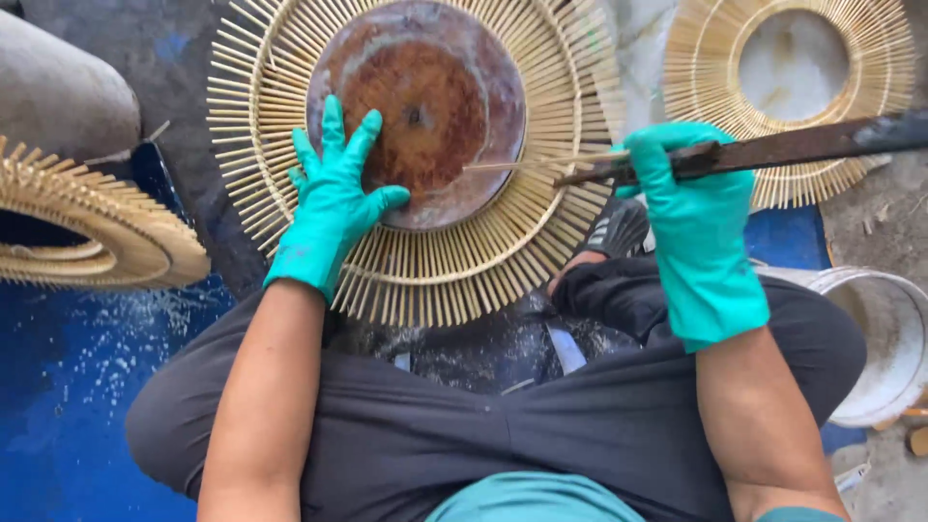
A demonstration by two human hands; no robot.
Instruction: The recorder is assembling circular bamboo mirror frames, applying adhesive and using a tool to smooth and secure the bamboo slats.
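A round sunburst frame of thin bamboo sticks [454, 280] lies on the ground in front of my crossed legs. A rusty metal disc [425, 87] sits on its middle. My left hand [333, 193], in a teal glove, presses flat on the disc's lower left edge, fingers spread. My right hand [691, 208], also gloved in teal, grips a long dark rusty flat metal bar [802, 145] that reaches off to the right. Its near tip [570, 177] lies over the sticks on the frame's right side, next to a loose bamboo stick [522, 162].
A second sunburst frame [870, 58] with an open centre lies at the upper right. Stacked bamboo frames [106, 227] sit at the left over a blue sheet [58, 387]. A white bucket [894, 338] stands by my right knee. A grey rounded object [58, 92] is at upper left.
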